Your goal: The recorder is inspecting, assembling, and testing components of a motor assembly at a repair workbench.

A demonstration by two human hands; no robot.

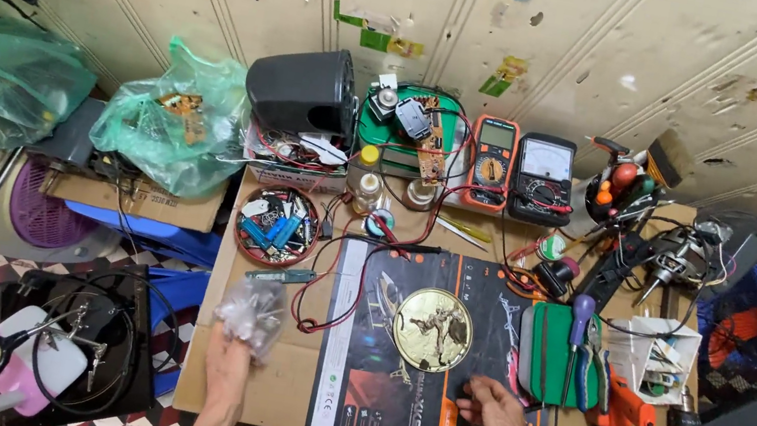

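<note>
Plastic bag (253, 313), small and clear, sits crumpled in the left hand (228, 362), whose grip is pinching it above the bench's (289, 397) left edge. Farther right, the right hand (494, 411) lies fingers spread on the dark mat (372, 384), near a green pouch (550, 357).

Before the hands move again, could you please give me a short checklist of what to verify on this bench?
1. Left hand has a grip on the clear plastic bag: ok.
2. Bag's contents identifiable: cannot tell.
3. Right hand rests flat on the dark mat: ok.
4. Red probe lead clear of the mat: not ok, it crosses the mat's top.
5. Round tin of small parts upright: ok.
</note>
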